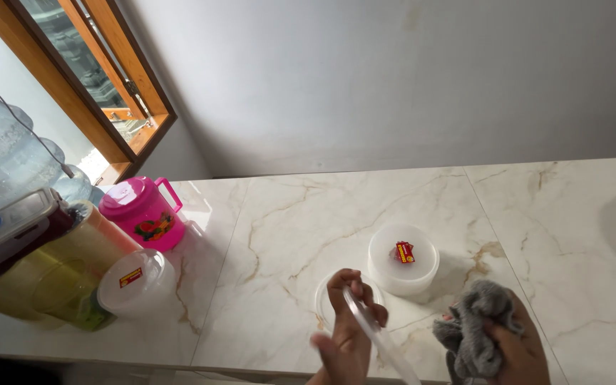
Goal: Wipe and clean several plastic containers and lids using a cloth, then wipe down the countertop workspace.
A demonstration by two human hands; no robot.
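- We saw a plain grey wall (393,78) behind a cream marble-tiled counter (286,221).
- Daylight entered through the wooden-framed window (94,78) at our left.

We are seeing a grey cloth (475,328), a clear lid (379,335), a white tub (403,259) bearing a red-yellow label, a pink jug (140,212), and a cream worktop (286,228) showing brown veins.

You get bright, soft daylight from the window (101,78) at upper left. It puts a pale sheen on the counter (286,214) near the pink jug (140,212). A soft shadow sits on the counter at far right, and faint ones beside the round tub (402,258). Your left hand (347,335) and its clear lid (379,339) are motion-blurred. Wide-angle bending tilts the window frame and wall.
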